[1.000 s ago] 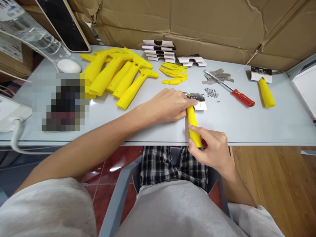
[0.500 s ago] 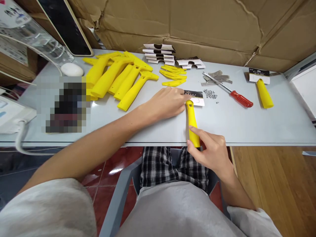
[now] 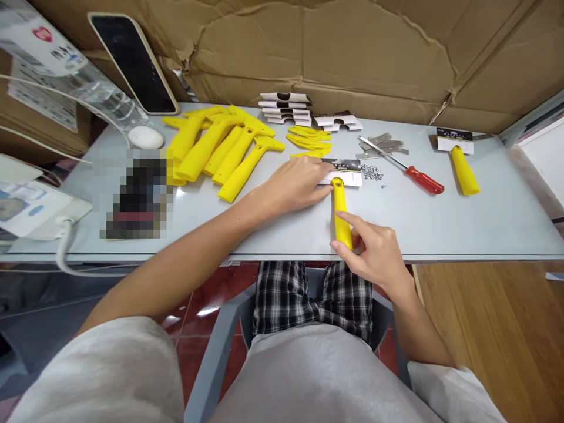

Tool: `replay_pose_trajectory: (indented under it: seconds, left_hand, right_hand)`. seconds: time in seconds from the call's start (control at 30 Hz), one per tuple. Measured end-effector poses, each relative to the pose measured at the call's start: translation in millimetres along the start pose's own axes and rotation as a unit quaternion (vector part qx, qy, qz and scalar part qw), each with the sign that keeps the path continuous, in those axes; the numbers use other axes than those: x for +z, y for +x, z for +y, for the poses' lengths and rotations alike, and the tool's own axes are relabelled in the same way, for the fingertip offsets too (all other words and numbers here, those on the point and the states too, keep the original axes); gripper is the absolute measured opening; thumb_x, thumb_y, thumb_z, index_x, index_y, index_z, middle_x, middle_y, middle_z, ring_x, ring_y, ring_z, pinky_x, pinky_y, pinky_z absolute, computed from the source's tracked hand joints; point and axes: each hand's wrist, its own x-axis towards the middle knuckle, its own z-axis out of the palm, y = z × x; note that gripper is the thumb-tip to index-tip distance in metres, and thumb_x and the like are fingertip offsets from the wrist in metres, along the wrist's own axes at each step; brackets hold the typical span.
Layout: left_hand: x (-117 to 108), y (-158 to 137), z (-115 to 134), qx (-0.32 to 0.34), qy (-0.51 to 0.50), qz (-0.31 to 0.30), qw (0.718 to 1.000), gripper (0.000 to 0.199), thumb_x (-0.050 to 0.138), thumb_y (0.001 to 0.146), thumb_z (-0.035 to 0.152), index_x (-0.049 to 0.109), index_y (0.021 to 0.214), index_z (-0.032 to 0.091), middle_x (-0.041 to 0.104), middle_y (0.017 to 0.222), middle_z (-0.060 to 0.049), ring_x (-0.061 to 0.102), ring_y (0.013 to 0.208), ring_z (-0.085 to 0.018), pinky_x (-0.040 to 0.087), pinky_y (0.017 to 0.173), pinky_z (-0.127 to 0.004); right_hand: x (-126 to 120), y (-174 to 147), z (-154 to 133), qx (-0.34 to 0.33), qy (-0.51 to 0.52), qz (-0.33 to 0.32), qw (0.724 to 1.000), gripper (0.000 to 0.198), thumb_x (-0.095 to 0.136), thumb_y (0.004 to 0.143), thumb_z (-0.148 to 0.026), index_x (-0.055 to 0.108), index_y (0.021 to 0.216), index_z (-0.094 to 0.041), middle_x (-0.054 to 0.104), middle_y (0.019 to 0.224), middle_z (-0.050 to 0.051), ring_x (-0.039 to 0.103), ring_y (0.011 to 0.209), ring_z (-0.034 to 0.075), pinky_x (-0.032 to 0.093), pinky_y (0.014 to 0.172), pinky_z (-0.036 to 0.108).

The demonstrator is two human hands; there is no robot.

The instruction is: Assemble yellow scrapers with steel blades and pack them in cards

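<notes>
A yellow scraper (image 3: 342, 211) lies on the table in front of me, its handle end towards the table's edge. Over its head sits a black-and-white cardboard sleeve (image 3: 350, 177). At the left end of that sleeve my left hand (image 3: 297, 182) has its fingers closed, hiding part of it. My right hand (image 3: 372, 249) holds the lower handle between thumb and index finger. Just beyond the sleeve are a small heap of screws (image 3: 371, 172) and several thin yellow plastic pieces (image 3: 311, 138).
Several yellow scraper handles (image 3: 240, 170) are piled on the left. Folded card sleeves (image 3: 285, 107) are stacked at the back. A red screwdriver (image 3: 423, 179) rests against metal blades (image 3: 383, 144). Far right lies another sleeved scraper (image 3: 464, 170). A phone (image 3: 134, 64) leans beside a bottle (image 3: 94, 82).
The scraper has slid slightly away from the table's front edge, with both hands still on it. More of the sleeve's black top shows. The whole view has shifted a little.
</notes>
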Motion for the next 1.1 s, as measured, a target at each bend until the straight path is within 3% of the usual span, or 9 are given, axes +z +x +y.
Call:
replay_pose_trajectory:
  seconds: [0.1,0.2,0.33,0.4,0.5,0.73,1.1]
  left_hand:
    - [-9.6,-10.7,1.4,-0.02,-0.004,0.019,1.0,0.05,0.061,0.109,0.038,0.076,0.147,0.01,0.084,0.117,-0.017,0.08,0.115,-0.036,0.06,0.107,-0.049]
    - [-10.9,-38.4,2.4,-0.044,-0.022,0.036,0.998,0.049,0.057,0.112,0.04,0.077,0.147,0.012,0.084,0.122,-0.017,0.08,0.117,-0.036,0.061,0.114,-0.052]
    - [13.4,-83.2,5.8,-0.086,-0.035,0.077,0.993,0.055,0.045,0.118,0.043,0.072,0.156,0.013,0.069,0.164,-0.022,0.064,0.156,-0.038,0.05,0.135,-0.057]
    - [28.7,-97.0,9.6,-0.103,-0.037,0.075,0.991,0.059,0.041,0.12,0.044,0.064,0.165,0.015,0.052,0.183,-0.02,0.045,0.174,-0.038,0.04,0.143,-0.059]
    - [42.4,-102.9,16.0,-0.133,-0.027,0.054,0.989,0.065,0.034,0.122,0.043,0.054,0.174,0.011,0.036,0.193,-0.019,0.03,0.182,-0.038,0.029,0.148,-0.063]
    - [44.1,-98.6,19.7,-0.156,0.005,0.021,0.988,0.07,0.025,0.123,0.042,0.043,0.183,0.011,0.03,0.195,-0.016,0.026,0.184,-0.035,0.023,0.15,-0.059]
    - [46.1,-98.3,19.3,-0.152,0.012,0.023,0.988,0.071,0.025,0.121,0.037,0.042,0.181,0.002,0.032,0.193,-0.02,0.029,0.183,-0.035,0.022,0.15,-0.059]
  right_hand:
    - [-5.3,0.4,14.7,0.026,0.039,-0.001,0.999,0.052,0.06,0.115,-0.056,0.077,0.144,-0.016,0.072,0.086,-0.002,0.057,0.067,0.002,0.047,0.07,0.022]
    - [-11.5,1.4,35.2,0.069,-0.001,0.013,0.998,0.052,0.053,0.117,-0.055,0.079,0.144,-0.018,0.077,0.101,0.004,0.069,0.092,0.011,0.057,0.089,0.029]
    - [-13.7,6.6,58.9,0.087,-0.069,-0.017,0.994,0.06,0.043,0.118,-0.053,0.078,0.149,-0.015,0.076,0.141,0.01,0.067,0.135,0.024,0.06,0.122,0.046]
    - [-11.4,10.2,65.7,0.087,-0.075,-0.057,0.992,0.065,0.038,0.119,-0.052,0.074,0.156,-0.012,0.069,0.157,0.011,0.061,0.152,0.026,0.054,0.137,0.051]
    - [-6.5,13.9,69.9,0.092,-0.078,-0.125,0.985,0.073,0.03,0.119,-0.05,0.064,0.168,-0.008,0.053,0.176,0.01,0.049,0.171,0.027,0.042,0.152,0.052]
    - [-2.7,13.5,69.2,0.115,-0.103,-0.214,0.965,0.082,0.02,0.119,-0.053,0.043,0.183,-0.008,0.024,0.191,0.01,0.024,0.186,0.027,0.026,0.159,0.058]
    - [-2.3,14.4,70.4,0.107,-0.125,-0.24,0.957,0.084,0.016,0.118,-0.053,0.037,0.186,-0.007,0.018,0.192,0.009,0.02,0.187,0.028,0.022,0.159,0.061]
